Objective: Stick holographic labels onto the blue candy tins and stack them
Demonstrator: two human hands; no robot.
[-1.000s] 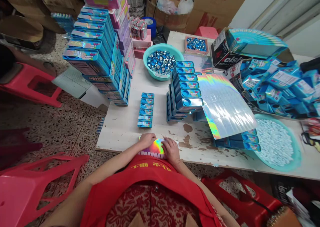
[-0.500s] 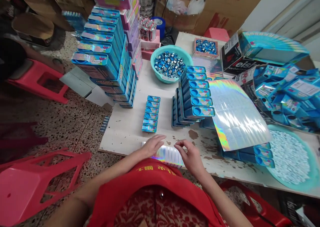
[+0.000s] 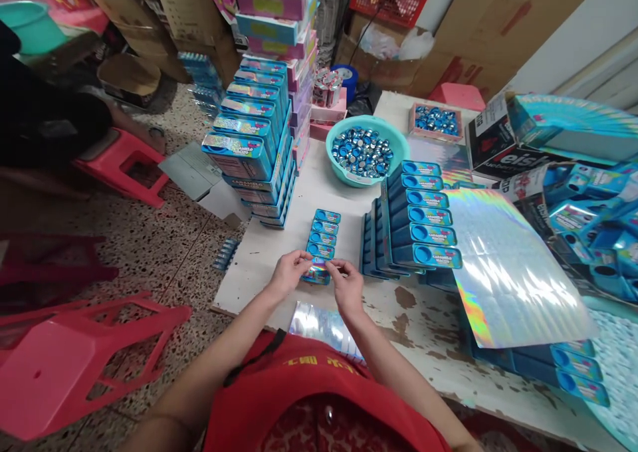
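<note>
Pinching a small shiny strip (image 3: pixel 319 264) by its two ends, the left hand (image 3: pixel 288 274) and right hand (image 3: pixel 346 286) work over the near end of a row of blue boxes (image 3: pixel 323 232). Thumb and forefinger are closed on the strip on each side; whether it touches the box below cannot be told.

Positions are taken from the row, with twelve o'clock away from the wearer. Left hand: eight o'clock. Right hand: between four and five. At six o'clock a shiny sheet (image 3: pixel 319 322) lies at the edge of the white table (image 3: pixel 264 266), just before the red apron (image 3: pixel 319 399). At one o'clock stands a turquoise bowl (image 3: pixel 359 179) — filled with blue and silver caps (image 3: pixel 361 151). Stacked blue boxes stand at eleven (image 3: pixel 236 156) and near three (image 3: pixel 431 216) — the latter beside a large silver sheet (image 3: pixel 518 266).
</note>
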